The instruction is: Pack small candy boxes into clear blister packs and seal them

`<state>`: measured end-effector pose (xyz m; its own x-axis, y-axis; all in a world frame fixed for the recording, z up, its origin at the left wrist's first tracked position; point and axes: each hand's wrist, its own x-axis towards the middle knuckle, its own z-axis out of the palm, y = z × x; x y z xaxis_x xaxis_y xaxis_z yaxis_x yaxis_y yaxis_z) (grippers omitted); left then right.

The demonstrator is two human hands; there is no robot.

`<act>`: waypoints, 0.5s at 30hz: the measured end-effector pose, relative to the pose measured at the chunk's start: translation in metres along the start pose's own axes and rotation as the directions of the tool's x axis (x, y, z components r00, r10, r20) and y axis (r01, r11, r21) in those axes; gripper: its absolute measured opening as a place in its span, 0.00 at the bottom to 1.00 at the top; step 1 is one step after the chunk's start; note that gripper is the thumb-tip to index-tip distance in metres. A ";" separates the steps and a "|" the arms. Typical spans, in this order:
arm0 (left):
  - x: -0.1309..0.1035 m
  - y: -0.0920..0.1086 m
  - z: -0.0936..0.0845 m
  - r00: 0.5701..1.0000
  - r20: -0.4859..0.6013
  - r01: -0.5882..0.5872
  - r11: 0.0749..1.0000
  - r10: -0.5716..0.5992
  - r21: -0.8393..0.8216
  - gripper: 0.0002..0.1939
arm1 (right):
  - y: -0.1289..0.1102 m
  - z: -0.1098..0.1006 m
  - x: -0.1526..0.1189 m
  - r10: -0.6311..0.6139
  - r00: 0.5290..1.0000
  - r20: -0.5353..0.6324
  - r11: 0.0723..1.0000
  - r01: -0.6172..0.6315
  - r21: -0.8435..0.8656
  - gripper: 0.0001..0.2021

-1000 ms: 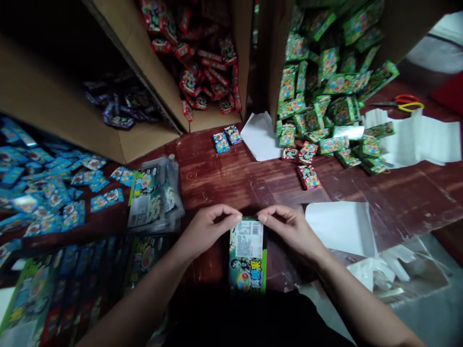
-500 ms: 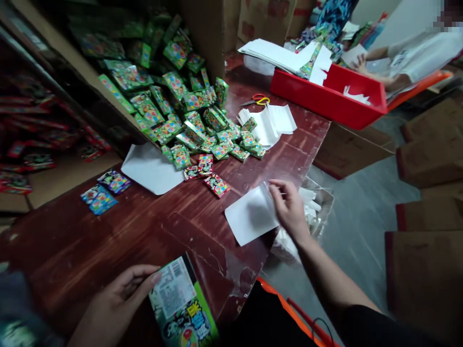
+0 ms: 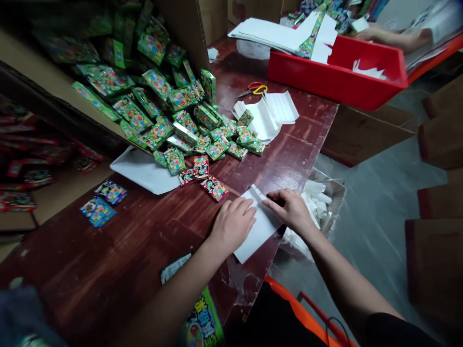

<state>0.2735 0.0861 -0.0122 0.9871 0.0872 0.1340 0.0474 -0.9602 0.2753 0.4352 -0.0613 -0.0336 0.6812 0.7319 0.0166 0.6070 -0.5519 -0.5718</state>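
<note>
In the middle, the left hand spreads on white paper, not yet off the desk; can't tell if the right hand pinches.

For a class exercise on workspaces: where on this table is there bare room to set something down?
Bare tabletop lies between the blue packets and the left hand, and between the far white papers and the right hand. Crowded: before the carton, among green boxes and red boxes.

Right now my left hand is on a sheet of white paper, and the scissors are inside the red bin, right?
Not quite: the scissors lie on the table, outside the red bin, as the head view shows. Your left hand is on the white paper.
</note>
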 end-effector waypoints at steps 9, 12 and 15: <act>-0.010 -0.002 -0.002 0.949 -0.151 0.202 0.901 -0.278 -0.385 0.14 | -0.022 0.007 0.020 -0.080 0.996 0.030 0.993 0.077 0.095 0.07; 0.000 -0.011 -0.016 0.841 -0.124 0.328 0.678 -0.527 -0.658 0.24 | -0.032 -0.006 0.021 -0.235 0.971 0.039 0.947 0.220 0.235 0.07; 0.005 -0.023 -0.022 0.788 0.177 0.400 0.271 -0.590 -0.876 0.20 | -0.040 -0.015 0.027 -0.413 0.909 0.062 0.870 0.374 0.321 0.05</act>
<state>0.2740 0.1146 0.0029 0.7765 0.5884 -0.2255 0.2740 0.0070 0.9617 0.4356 -0.0255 0.0020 0.3429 0.9177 0.2006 0.6515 -0.0784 -0.7546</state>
